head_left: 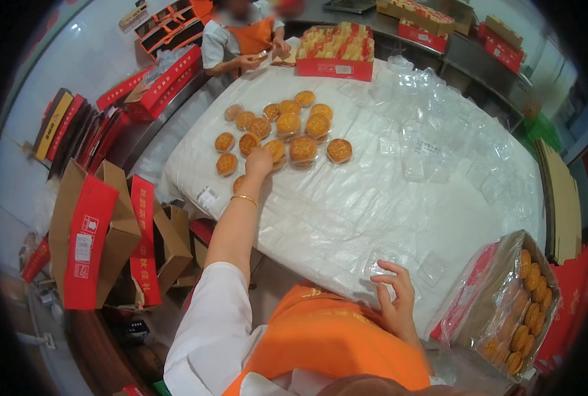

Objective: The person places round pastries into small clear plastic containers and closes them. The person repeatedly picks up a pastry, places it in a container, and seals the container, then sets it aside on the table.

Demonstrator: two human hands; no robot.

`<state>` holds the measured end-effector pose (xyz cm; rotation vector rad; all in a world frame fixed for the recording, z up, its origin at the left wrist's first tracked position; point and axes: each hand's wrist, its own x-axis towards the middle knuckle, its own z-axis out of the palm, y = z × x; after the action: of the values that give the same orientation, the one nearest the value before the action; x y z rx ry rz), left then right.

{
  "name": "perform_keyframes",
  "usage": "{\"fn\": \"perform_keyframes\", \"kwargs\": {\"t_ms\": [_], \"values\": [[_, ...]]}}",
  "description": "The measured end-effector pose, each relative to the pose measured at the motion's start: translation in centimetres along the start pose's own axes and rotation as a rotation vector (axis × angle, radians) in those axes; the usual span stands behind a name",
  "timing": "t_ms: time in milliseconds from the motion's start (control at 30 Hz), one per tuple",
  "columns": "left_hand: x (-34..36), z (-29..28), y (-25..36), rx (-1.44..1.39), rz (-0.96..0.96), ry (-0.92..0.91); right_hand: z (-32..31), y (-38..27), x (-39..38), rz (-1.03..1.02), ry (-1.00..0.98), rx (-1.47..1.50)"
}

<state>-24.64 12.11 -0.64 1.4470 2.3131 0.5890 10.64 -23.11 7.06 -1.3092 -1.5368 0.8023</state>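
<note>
Round golden-brown mooncakes (303,150) with stamped tops stand in a loose group on the white-covered table, many in clear plastic trays. My left hand (259,162) stretches out to the near left part of the group. Its fingers are closed at the edge of a mooncake (276,151); the fingertips are partly hidden. Another mooncake (249,142) lies just beyond them. At the near table edge my right hand (395,300) is raised with fingers apart and nothing in it. Just past its fingertips lies a clear plastic tray (381,259).
Clear plastic trays (432,132) cover the table's right side. An open carton (482,297) of mooncakes stands at the near right. A red box (335,68) of wrapped packs sits at the far edge, beside a co-worker (251,36). Cardboard boxes (96,237) stand at the left.
</note>
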Motion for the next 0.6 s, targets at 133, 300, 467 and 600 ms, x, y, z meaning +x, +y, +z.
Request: {"fn": "perform_keyframes", "kwargs": {"t_ms": [133,300,467,600], "values": [[1.4,0.5,-0.7,-0.019,0.021,0.067,-2.0,1.1,-0.8,0.047,0.061,-0.001],[1.5,2.1,0.5,-0.041,0.026,0.246,-3.9,1.3,-1.9,0.056,0.109,-0.031],[1.6,2.5,0.9,-0.21,0.006,0.355,-5.6,0.8,-4.4,0.029,0.185,-0.093],[-1.9,3.4,2.3,-0.207,0.049,0.539,-6.2,-0.1,-7.7,0.075,0.281,-0.173]]}}
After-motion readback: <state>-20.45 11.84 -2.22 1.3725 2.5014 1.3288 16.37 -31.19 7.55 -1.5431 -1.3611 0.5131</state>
